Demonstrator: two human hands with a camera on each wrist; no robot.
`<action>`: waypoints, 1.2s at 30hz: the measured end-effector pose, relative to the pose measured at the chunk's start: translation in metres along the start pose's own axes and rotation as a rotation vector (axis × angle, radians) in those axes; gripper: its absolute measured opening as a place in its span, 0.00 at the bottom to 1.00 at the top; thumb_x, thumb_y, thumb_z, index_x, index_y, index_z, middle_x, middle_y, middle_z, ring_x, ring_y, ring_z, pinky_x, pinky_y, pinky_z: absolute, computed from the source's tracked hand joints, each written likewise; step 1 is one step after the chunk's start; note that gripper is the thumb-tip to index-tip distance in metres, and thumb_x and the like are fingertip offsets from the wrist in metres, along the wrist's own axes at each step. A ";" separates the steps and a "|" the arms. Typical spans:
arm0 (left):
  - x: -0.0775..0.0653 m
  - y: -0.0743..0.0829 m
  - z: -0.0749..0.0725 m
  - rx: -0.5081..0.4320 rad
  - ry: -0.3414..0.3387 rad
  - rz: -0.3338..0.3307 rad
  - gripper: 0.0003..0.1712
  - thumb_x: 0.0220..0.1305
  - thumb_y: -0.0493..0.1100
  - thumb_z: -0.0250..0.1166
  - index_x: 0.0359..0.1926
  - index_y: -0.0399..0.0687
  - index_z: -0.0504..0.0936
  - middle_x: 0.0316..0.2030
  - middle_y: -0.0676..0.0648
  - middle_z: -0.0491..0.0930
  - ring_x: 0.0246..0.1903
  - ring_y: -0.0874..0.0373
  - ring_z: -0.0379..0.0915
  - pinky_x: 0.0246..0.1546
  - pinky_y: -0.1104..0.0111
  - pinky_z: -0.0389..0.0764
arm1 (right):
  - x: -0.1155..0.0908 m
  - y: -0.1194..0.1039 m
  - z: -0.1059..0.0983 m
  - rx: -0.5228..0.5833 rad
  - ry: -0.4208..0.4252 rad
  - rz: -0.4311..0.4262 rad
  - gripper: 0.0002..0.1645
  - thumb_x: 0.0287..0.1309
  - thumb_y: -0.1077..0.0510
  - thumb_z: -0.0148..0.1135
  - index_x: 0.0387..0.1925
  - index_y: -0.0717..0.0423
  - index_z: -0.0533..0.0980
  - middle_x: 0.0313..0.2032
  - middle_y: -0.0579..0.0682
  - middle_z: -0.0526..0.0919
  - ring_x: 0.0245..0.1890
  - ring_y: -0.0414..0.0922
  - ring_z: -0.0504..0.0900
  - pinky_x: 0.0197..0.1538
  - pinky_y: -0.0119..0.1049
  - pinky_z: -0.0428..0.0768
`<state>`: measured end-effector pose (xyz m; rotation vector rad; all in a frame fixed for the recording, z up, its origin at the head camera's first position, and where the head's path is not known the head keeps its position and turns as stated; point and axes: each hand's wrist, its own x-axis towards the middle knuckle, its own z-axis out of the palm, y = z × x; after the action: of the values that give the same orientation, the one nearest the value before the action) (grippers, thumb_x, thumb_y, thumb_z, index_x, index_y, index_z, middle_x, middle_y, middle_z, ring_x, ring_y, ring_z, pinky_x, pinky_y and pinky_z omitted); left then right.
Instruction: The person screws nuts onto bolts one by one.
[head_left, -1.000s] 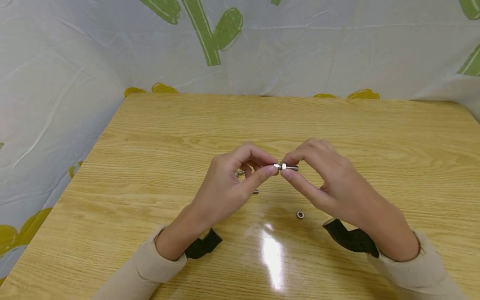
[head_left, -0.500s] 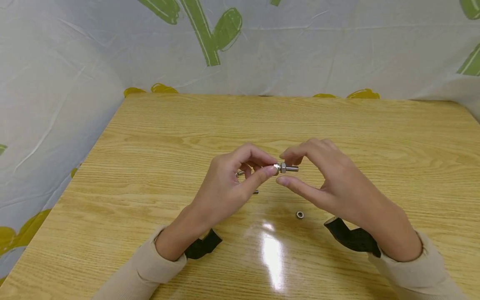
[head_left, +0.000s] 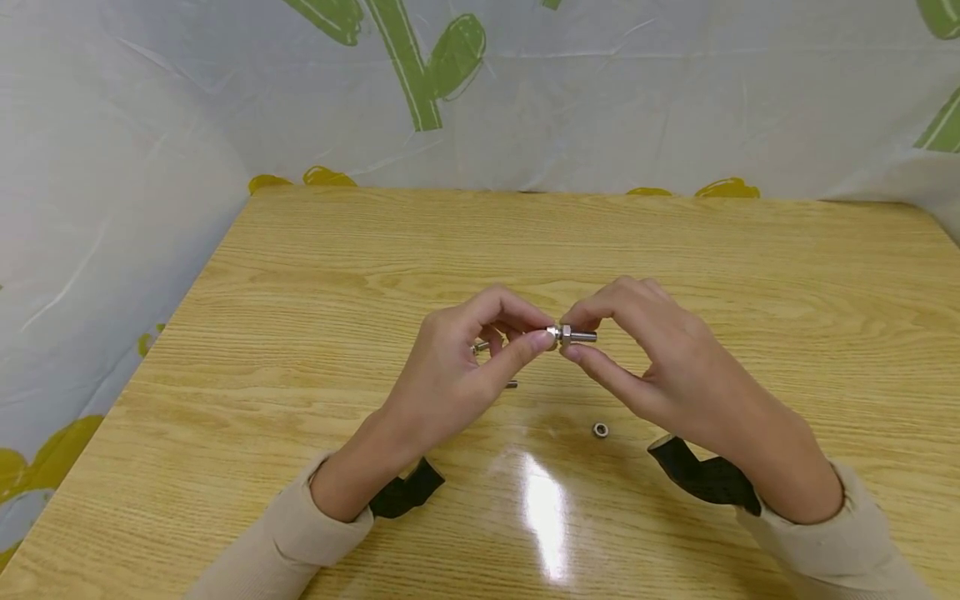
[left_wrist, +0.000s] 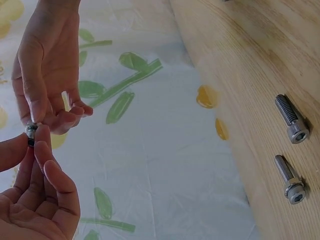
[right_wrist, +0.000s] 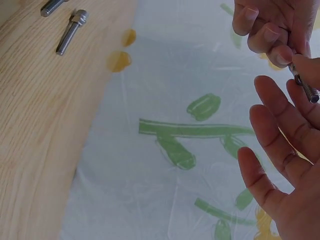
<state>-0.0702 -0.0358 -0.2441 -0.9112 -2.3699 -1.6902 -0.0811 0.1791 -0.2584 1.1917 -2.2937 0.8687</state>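
Note:
In the head view, my left hand (head_left: 465, 358) pinches the head end of a metal bolt (head_left: 585, 337) between thumb and fingertips. The bolt lies level above the table, its threaded end toward the right. A hex nut (head_left: 567, 335) sits around its shank, and my right hand (head_left: 652, 358) pinches this nut with thumb and index finger. Left of the hands in the left wrist view's far side lie two socket-head bolts: a bare one (left_wrist: 291, 120) and one bearing a nut (left_wrist: 289, 181). My left hand partly covers both in the head view.
A loose nut (head_left: 601, 430) rests on the wooden table (head_left: 337, 250), nearer to me than the hands. Behind and left of the table hangs a pale sheet (head_left: 562, 108) with green and yellow plant prints. Black straps (head_left: 705, 479) circle both wrists.
My right thumb and index finger let go of the nut, spread apart, and now pinch it again. The nut's faces have turned on the bolt. My left hand stays in place.

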 end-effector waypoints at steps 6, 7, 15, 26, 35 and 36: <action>0.000 0.001 0.000 -0.001 -0.002 0.002 0.06 0.62 0.37 0.62 0.40 0.42 0.79 0.33 0.50 0.83 0.25 0.67 0.70 0.28 0.72 0.75 | 0.005 -0.008 -0.002 0.016 -0.017 0.004 0.10 0.63 0.51 0.55 0.39 0.52 0.75 0.35 0.39 0.76 0.39 0.36 0.70 0.46 0.29 0.66; 0.000 0.001 0.000 0.001 -0.003 0.006 0.06 0.62 0.37 0.62 0.40 0.42 0.79 0.33 0.50 0.83 0.25 0.67 0.70 0.28 0.72 0.75 | 0.006 -0.009 -0.003 0.020 -0.018 0.007 0.11 0.65 0.50 0.53 0.38 0.53 0.75 0.35 0.39 0.76 0.38 0.36 0.70 0.46 0.29 0.66; 0.000 0.001 0.001 0.005 -0.004 0.026 0.06 0.61 0.37 0.62 0.39 0.41 0.79 0.32 0.50 0.83 0.25 0.67 0.71 0.28 0.73 0.75 | 0.006 -0.014 -0.005 0.012 -0.046 0.100 0.05 0.64 0.54 0.55 0.37 0.49 0.76 0.34 0.37 0.76 0.38 0.35 0.70 0.46 0.32 0.65; 0.000 0.001 0.000 0.001 -0.007 -0.003 0.06 0.62 0.37 0.61 0.40 0.42 0.79 0.33 0.50 0.83 0.25 0.66 0.71 0.28 0.72 0.76 | -0.005 0.006 0.005 0.000 0.036 0.002 0.18 0.52 0.58 0.68 0.46 0.52 0.75 0.40 0.40 0.77 0.41 0.38 0.72 0.47 0.27 0.68; -0.001 0.002 0.000 -0.002 -0.006 -0.005 0.06 0.62 0.37 0.61 0.40 0.42 0.79 0.33 0.50 0.83 0.25 0.66 0.71 0.28 0.72 0.76 | 0.003 -0.005 0.000 0.016 0.028 -0.024 0.11 0.55 0.58 0.64 0.41 0.54 0.76 0.37 0.40 0.77 0.39 0.37 0.72 0.46 0.27 0.68; -0.001 0.002 0.000 -0.001 -0.006 -0.003 0.06 0.62 0.37 0.61 0.40 0.42 0.79 0.32 0.50 0.83 0.25 0.66 0.71 0.28 0.72 0.76 | 0.003 -0.006 0.000 0.019 0.023 -0.016 0.11 0.55 0.58 0.64 0.41 0.54 0.76 0.37 0.40 0.77 0.40 0.37 0.72 0.47 0.27 0.68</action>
<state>-0.0689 -0.0361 -0.2428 -0.9141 -2.3757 -1.6926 -0.0777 0.1748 -0.2540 1.2003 -2.2589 0.8954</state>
